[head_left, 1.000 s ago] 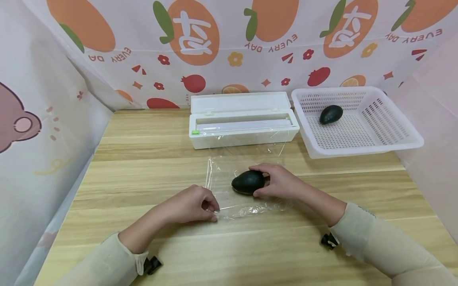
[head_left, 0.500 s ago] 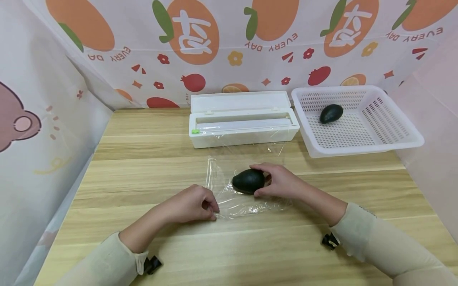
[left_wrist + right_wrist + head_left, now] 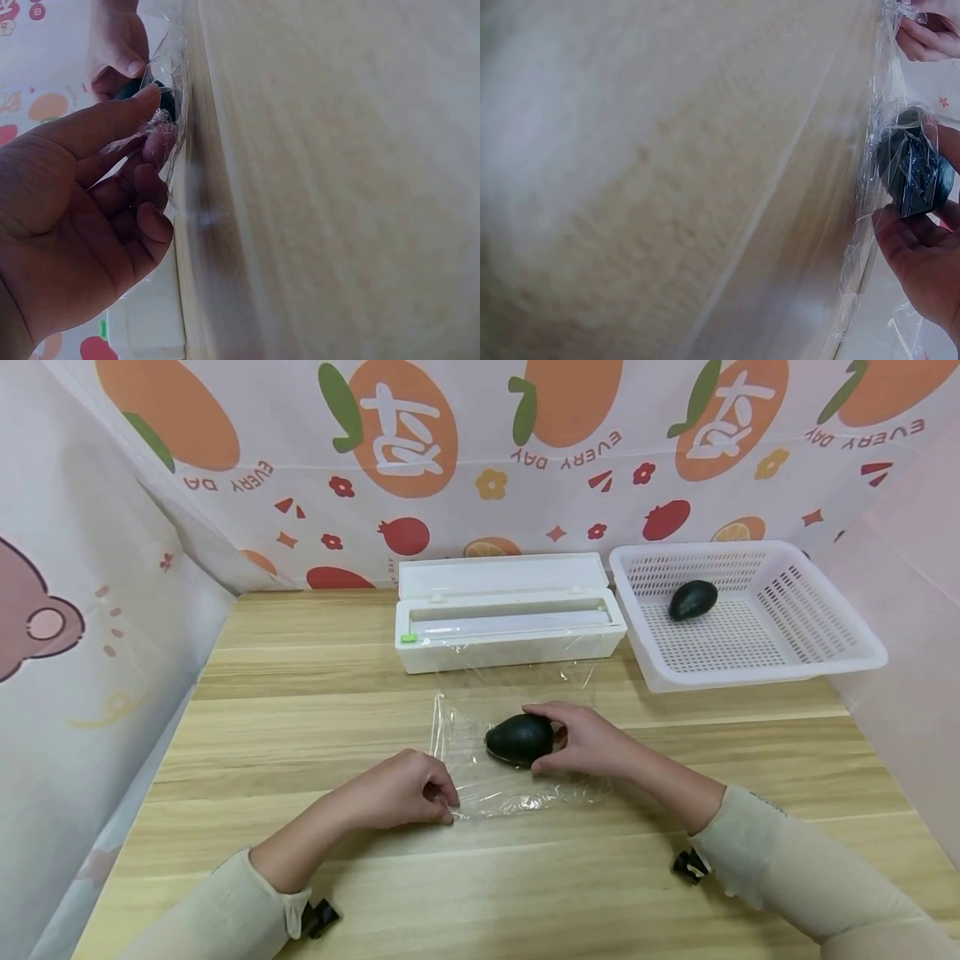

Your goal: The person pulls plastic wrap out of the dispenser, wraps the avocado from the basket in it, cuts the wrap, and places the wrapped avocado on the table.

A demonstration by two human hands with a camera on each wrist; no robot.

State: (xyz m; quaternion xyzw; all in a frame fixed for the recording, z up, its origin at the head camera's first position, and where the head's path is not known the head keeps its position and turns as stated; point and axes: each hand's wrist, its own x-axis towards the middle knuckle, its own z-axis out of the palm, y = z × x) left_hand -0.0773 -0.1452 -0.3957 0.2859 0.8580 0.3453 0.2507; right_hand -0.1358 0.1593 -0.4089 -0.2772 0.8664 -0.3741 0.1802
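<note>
In the head view my right hand (image 3: 585, 739) grips the thick end of a dark green avocado (image 3: 517, 739), thumb on the near side and fingers on the far side. The avocado lies over a sheet of clear plastic wrap (image 3: 495, 797), its narrow end pointing left. My left hand (image 3: 401, 789) pinches the near left corner of the wrap between thumb and fingertip. Seen from the left wrist, the crumpled wrap (image 3: 171, 56) bunches at the fingertips. In the right wrist view, folds of film overlap the avocado (image 3: 913, 169).
Behind the wrap stands an open white cling-film box (image 3: 510, 650) with the film still running out from its roll. To its right, a white plastic basket (image 3: 765, 678) holds another avocado (image 3: 693, 600). Everything is on a wooden table (image 3: 300, 718), with printed cloth behind.
The avocado and the right hand shift very slightly, and the wrap's creases and glints differ around them. The left hand stays at the corner of the wrap.
</note>
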